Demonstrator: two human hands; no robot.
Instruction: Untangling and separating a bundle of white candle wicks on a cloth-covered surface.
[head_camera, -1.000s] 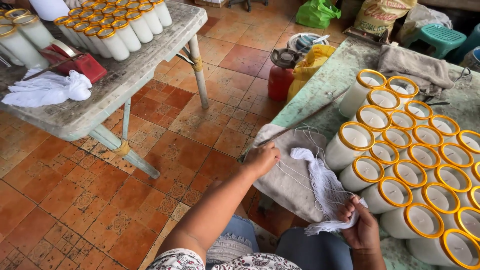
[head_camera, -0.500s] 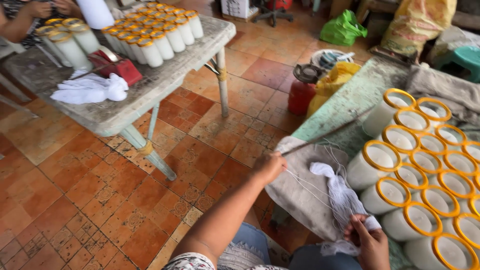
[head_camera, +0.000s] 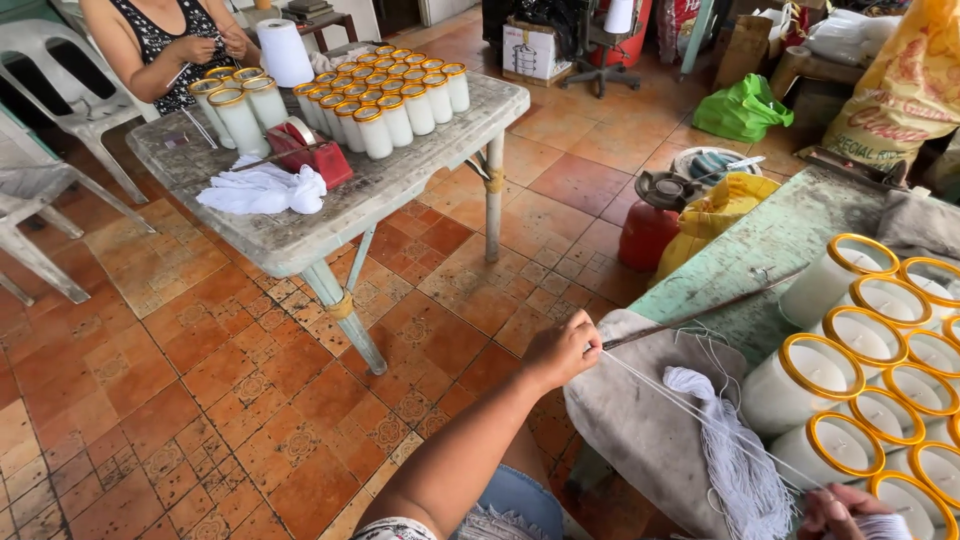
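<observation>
So the left hand (head_camera: 562, 350) is closed in a fist, pinching a few white strings (head_camera: 690, 412) at the edge of the green table (head_camera: 770, 245). The strings run taut from that fist down to the right hand (head_camera: 850, 512) at the bottom corner, which is only partly in frame. Its fingers are curled around the strings and a bit of the white bundle. A fluffy bundle of white string (head_camera: 735, 460) lies on a grey cloth (head_camera: 640, 430) draped over the table's near edge, right between the two hands. One long thin metal rod (head_camera: 705, 310) lies across the table just past the left fist; it looks like the fist touches its end, but I can't tell for sure.

On the right there are candle glasses with yellow rims (head_camera: 805, 385), filled with white wax. I count about ten in view, packed together, with more cut off by the frame edge.

Across the tiled floor stands a second table (head_camera: 330, 225) with roughly twenty more of those candles (head_camera: 385, 95), one white spool (head_camera: 283, 52), one red box (head_camera: 312, 160) and one heap of white string (head_camera: 262, 190). Another person (head_camera: 165, 45) sits behind it, hands together at chest height. One red gas tank (head_camera: 650, 225), one yellow sack (head_camera: 725, 205) and one green bag (head_camera: 742, 108) sit on the floor.
</observation>
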